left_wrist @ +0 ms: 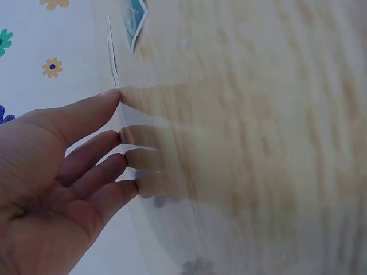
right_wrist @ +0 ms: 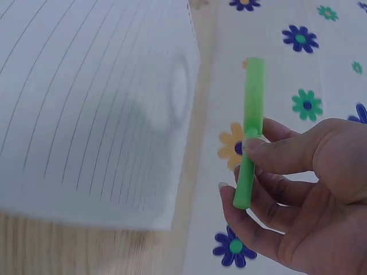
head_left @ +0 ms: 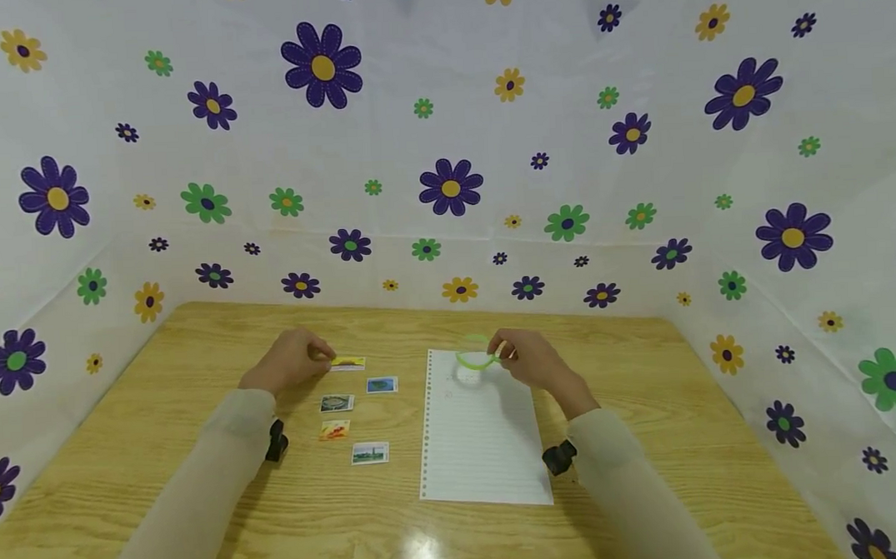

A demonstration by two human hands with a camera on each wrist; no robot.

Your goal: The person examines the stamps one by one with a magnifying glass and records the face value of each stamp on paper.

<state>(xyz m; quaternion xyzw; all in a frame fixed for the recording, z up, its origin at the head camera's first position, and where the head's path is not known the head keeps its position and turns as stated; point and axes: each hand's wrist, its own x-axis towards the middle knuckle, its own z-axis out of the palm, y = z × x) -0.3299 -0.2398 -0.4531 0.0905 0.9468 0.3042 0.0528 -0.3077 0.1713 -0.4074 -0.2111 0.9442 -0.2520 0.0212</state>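
My right hand pinches a green-rimmed magnifying glass over the top of a lined sheet of paper. In the right wrist view the magnifying glass shows edge-on, its short handle between thumb and fingers. My left hand rests at the far end of a group of stamps, fingertips on the tabletop. Its thumb tip meets the edge of a yellow stamp, seen as a thin sliver in the left wrist view. Nearer to me lie a blue stamp and a dark stamp.
Closer still are an orange stamp and a landscape stamp. The wooden table meets a white flower-printed cloth at its back and sides. Small marks stand near the top of the sheet.
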